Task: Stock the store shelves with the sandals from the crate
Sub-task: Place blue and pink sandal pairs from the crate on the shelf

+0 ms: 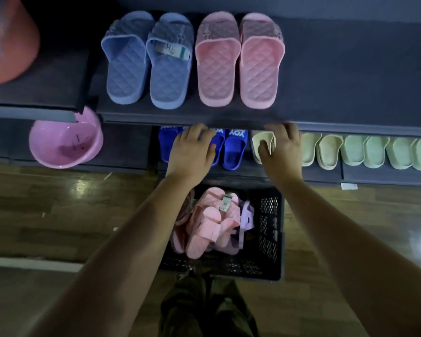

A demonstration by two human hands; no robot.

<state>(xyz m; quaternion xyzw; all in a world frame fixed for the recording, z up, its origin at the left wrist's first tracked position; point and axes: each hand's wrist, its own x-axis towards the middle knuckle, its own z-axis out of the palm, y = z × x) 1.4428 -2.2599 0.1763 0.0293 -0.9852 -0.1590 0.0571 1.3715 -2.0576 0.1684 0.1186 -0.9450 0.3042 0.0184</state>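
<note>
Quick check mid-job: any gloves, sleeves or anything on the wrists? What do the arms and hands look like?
Both arms are bare: no sleeve shows on the left forearm or the right forearm. The left hand and right hand wear no gloves. No watch, band or ring is visible, though the light is dim.

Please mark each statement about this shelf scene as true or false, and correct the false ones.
1. The upper shelf carries a blue pair and a pink pair. True.
2. The crate stands on the floor. True.
3. The crate is empty. False: pink sandals lie in it.
4. The basin is right of the green sandals. False: it is far to their left.
5. The left hand holds a pink sandal. False: it holds nothing.
</note>
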